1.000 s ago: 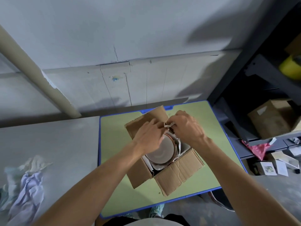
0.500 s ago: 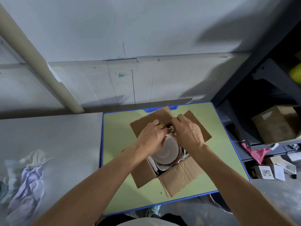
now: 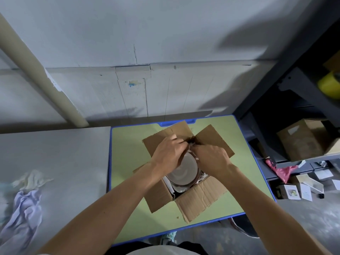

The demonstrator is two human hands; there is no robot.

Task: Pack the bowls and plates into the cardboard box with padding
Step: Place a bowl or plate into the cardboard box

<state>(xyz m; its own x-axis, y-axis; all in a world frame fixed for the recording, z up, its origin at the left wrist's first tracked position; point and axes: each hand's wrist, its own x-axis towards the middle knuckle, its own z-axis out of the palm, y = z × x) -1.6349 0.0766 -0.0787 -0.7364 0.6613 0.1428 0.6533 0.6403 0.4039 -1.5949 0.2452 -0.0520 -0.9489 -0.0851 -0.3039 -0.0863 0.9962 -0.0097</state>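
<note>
2 hands work over the cardboard box at the centre of the frame, on the green table. The pale plate lies flat inside the box, with white padding paper around it. I judge the plate stiff, smooth, brittle and fairly heavy: hold it by the rim. The paper is light and soft. My left hand and right hand arch over the plate's far edge, knuckles up, with the fingertips curled and pinching paper between them.
</note>
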